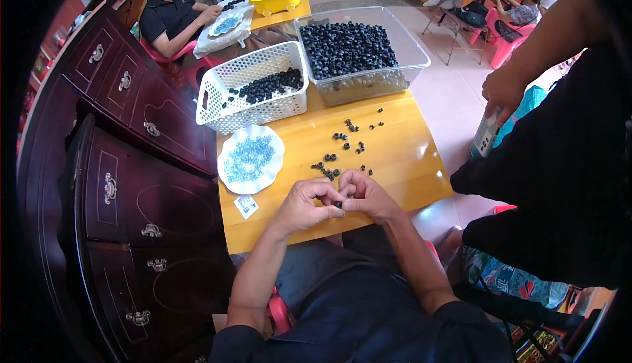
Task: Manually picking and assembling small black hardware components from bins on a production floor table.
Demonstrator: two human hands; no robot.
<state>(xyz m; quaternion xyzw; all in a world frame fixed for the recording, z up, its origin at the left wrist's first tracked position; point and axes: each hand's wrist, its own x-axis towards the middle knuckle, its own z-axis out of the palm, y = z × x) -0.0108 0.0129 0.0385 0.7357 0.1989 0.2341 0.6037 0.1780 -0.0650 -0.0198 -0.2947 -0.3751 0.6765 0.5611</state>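
Observation:
Over the near edge of the table, my left hand (305, 206) pinches a small round black part (338, 205) between thumb and fingertips. My right hand (370, 199) meets it there with bent, closed fingers; whatever they hold is hidden. Just beyond my hands, several loose black parts (331, 157) lie scattered on the yellow wooden table (401, 159), some with tiny clear bits beside them. To the left sits a white scalloped plate (278, 162) of small light-blue translucent pieces (249, 157). A printed white card (246, 206) lies by the plate.
A white perforated basket (224, 109) and a clear bin (411, 60), both holding black parts, stand at the back. Dark wooden drawers (164, 159) line the left. A standing person (553, 126) with a phone (486, 134) is close on the right. Another person (172, 17) sits far left.

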